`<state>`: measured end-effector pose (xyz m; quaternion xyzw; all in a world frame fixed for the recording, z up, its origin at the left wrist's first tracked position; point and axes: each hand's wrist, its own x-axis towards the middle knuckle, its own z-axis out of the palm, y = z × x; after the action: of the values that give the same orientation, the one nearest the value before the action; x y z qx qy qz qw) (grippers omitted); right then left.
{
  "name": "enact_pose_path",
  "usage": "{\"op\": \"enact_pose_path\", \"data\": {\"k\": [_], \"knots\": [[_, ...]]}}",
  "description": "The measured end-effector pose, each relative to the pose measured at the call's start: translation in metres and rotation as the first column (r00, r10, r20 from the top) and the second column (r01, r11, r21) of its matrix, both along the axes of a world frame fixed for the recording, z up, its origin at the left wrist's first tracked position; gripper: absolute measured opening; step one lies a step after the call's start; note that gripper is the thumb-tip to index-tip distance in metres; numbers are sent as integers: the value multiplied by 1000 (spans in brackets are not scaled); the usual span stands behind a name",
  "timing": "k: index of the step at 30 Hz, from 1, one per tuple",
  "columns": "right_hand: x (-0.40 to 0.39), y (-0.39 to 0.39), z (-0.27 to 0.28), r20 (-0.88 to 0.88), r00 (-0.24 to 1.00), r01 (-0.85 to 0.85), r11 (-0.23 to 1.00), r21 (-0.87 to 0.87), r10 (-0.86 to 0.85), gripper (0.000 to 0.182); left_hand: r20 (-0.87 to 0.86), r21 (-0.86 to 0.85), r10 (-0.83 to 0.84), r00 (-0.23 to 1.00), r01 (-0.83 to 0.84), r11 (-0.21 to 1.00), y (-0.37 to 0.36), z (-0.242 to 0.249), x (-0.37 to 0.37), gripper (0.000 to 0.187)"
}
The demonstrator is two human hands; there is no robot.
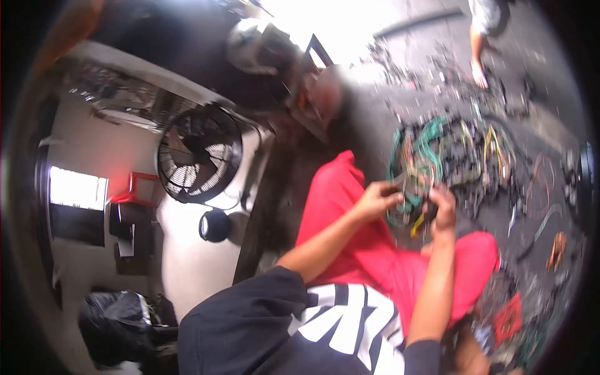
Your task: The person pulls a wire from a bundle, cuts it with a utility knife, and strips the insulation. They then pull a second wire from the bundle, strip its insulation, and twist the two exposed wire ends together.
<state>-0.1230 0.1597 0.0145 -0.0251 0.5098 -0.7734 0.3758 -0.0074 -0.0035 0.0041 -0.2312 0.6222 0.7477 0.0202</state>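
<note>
Both hands are raised over my crossed legs in red trousers. My left hand point(379, 199) has its thumb and fingers pinched together around something thin that I cannot make out. Across from it, my right hand point(443, 207) has its fingers curled, and what they hold is too blurred to tell. Behind the hands lies a large tangle of wires point(465, 153), green, yellow, red and dark, spread on the dark floor. A yellow piece point(417, 225) hangs or lies just below the gap between my hands.
A black fan point(199, 154) stands left, near a dark round object point(215, 225). A black plastic bag point(115, 325) is at lower left. Another person's leg point(478, 56) shows at upper right. An orange bundle point(556, 252) and red piece point(508, 319) lie right.
</note>
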Motion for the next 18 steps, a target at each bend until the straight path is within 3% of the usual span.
{"op": "enact_pose_path", "data": {"k": [1, 5, 8, 11, 15, 16, 18], "knots": [[3, 5, -7, 60, 997, -37, 998, -57, 40, 40, -29, -120, -91, 995, 87, 989, 1, 12, 5, 46], [20, 1, 5, 83, 990, -84, 958, -275, 111, 50, -109, -192, -167, 980, 144, 971, -8, 21, 28, 54], [31, -8, 16, 127, 981, -95, 938, -334, 145, 52, -76, -343, -140, 987, 106, 933, -15, -3, 63, 64], [37, -16, 19, 150, 969, -138, 935, -327, 195, 52, -166, -629, -77, 983, -45, 776, -14, -1, 76, 72], [41, -26, 29, 187, 957, -140, 920, -367, 220, 50, -202, -268, -127, 971, 70, 961, -19, 17, 53, 67], [43, -26, 34, 202, 961, -105, 927, -359, 187, 49, -302, -339, -203, 931, 94, 936, -19, 8, 44, 51], [40, -22, 33, 222, 960, -69, 915, -398, 169, 47, -166, -191, -284, 944, 252, 949, -14, 4, 36, 39]]}}
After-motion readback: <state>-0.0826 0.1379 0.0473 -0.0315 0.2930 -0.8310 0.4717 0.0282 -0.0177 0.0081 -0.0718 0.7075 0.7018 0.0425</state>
